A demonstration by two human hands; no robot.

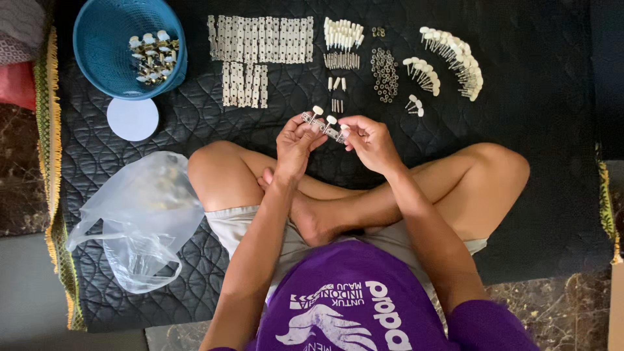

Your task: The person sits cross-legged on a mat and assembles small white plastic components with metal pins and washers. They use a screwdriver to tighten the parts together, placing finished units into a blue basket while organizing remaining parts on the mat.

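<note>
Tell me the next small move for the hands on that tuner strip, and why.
Probably press the third knob home: the left hand steadies the metal tuner strip, two white knobs already stand up from it, and the right hand pinches the strip's right end, where a white knob shows.

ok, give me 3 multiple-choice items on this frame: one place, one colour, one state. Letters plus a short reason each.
1. Where is the blue basket?
A. far left of the mat
B. on the person's lap
C. far right of the mat

2. What colour are the knobs on the tuning-peg strip?
A. black
B. cream white
C. red

3. How is the strip held?
A. lying on the mat
B. left hand only
C. between both hands, off the mat

Answers:
1 A, it sits at the top left beside the metal plates.
2 B, pale knobs stand up from the strip.
3 C, the right hand holds the other end.
</note>
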